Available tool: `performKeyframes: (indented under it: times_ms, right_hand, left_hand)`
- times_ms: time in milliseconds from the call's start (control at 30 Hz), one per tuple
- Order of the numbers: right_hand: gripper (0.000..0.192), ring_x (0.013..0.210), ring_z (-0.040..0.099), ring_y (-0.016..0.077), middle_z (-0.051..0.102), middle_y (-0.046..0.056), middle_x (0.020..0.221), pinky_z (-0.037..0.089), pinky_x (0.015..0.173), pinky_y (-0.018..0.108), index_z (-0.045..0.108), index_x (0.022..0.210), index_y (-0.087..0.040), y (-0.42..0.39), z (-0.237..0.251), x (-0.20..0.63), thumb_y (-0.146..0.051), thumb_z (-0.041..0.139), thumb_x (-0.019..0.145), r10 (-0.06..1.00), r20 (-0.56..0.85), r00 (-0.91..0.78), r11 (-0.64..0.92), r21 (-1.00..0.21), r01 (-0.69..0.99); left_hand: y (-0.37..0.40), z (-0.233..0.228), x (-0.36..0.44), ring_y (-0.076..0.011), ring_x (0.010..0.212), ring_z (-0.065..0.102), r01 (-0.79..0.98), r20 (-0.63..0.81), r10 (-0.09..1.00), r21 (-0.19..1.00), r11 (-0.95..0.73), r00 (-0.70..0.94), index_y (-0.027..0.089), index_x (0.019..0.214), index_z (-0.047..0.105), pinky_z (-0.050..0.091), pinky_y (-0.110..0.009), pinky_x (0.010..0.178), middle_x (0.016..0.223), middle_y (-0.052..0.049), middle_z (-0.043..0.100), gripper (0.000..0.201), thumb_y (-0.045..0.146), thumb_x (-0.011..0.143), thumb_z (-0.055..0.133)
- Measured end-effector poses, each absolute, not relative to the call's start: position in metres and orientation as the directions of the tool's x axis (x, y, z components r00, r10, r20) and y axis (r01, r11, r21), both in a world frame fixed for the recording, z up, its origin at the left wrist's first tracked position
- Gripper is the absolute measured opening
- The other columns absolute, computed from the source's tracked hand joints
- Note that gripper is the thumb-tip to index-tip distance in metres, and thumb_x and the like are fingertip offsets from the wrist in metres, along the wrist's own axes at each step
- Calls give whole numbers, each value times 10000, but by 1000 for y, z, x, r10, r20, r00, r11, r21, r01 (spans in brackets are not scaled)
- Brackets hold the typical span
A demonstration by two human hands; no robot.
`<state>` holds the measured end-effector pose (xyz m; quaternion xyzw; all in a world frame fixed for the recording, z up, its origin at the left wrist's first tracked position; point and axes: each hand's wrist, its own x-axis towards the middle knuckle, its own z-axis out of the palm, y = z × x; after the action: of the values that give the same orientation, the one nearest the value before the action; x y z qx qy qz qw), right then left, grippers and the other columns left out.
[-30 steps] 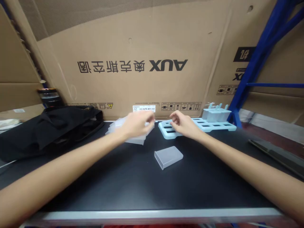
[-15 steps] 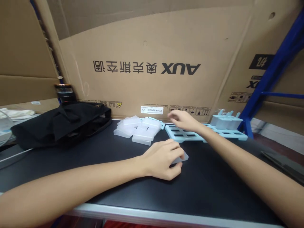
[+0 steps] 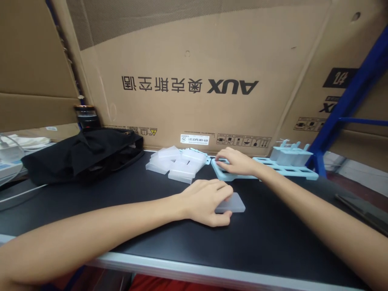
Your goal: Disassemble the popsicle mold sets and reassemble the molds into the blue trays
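The left hand (image 3: 207,203) has its grip around a clear box (image 3: 238,203) flat on the surface (image 3: 273,246), maybe so it won't slide. The right hand (image 3: 233,161) is at the blue rack (image 3: 226,176); I can't tell if its grip holds anything.

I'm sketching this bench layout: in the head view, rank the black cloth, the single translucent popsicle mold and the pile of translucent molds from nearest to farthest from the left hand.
From the left hand:
1. Single translucent popsicle mold: right at the fingers.
2. Pile of translucent molds: beyond the hand, leftward.
3. Black cloth: farther left.
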<state>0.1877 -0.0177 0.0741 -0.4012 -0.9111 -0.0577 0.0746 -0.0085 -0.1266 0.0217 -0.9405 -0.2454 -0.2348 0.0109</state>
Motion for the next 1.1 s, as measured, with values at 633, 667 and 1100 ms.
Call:
performKeyframes:
  times_ms: [633,667,1100]
  right_hand:
    - [405,1052,672,333,728,188,1086,506,869,442,751,977,-163,50,56,140,-518,565,918,909,50,-414,403,150,903]
    - [390,1040,674,314,722,183,1083,512,875,441,741,993,-155,51,54,139,-499,567,933,913,56,-403,392,144,908]
    - [247,946,673,229,744,85,1049,457,800,305,678,1050,-173,15,84,175,-223,496,890,807,269,-525,531,57,846]
  left_hand:
    - [-130,28,-10,-225,871,661,498,394,486,78,-864,780,218,969,520,444,-322,625,971,-19,667,278,458,852,598]
    - [-130,28,-10,-224,869,661,498,393,485,78,-864,781,219,970,519,442,-322,620,970,-18,666,277,457,853,596]
    - [-113,39,-19,-247,1002,657,430,476,392,32,-902,787,214,995,523,509,-344,789,1118,-79,680,245,436,901,569]
